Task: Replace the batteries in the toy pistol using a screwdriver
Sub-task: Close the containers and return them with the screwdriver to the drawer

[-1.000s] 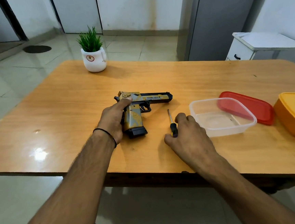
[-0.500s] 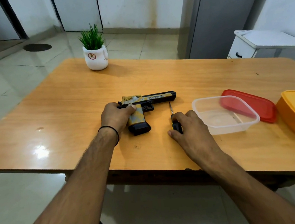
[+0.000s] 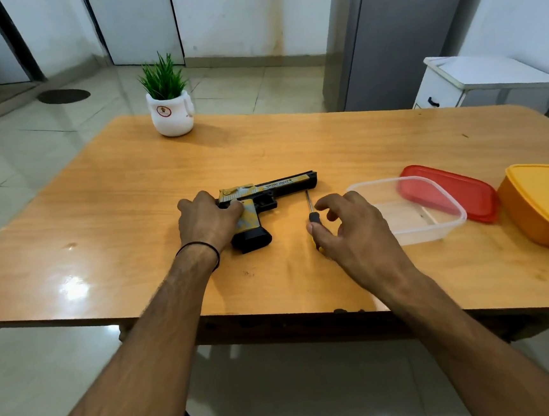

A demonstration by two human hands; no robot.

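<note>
A yellow and black toy pistol (image 3: 284, 187) lies on its side on the wooden table (image 3: 117, 205), barrel pointing right. My left hand (image 3: 206, 220) is closed over the rear of its grip. Just right of it a small screwdriver (image 3: 312, 216) with a black and yellow handle lies flat, shaft pointing away from me. My right hand (image 3: 351, 231) hovers over the handle with fingers spread and curled, the thumb touching the handle's near end.
A clear plastic container (image 3: 447, 229) stands right of my right hand, with a red lid (image 3: 457, 191) behind it and an orange lidded box (image 3: 548, 203) at the far right. A potted plant (image 3: 170, 115) stands at the table's far edge.
My left hand has slid up over the rear of the pistol's grip, turning the barrel slightly. My right hand's fingers have lifted and spread above the screwdriver handle.
</note>
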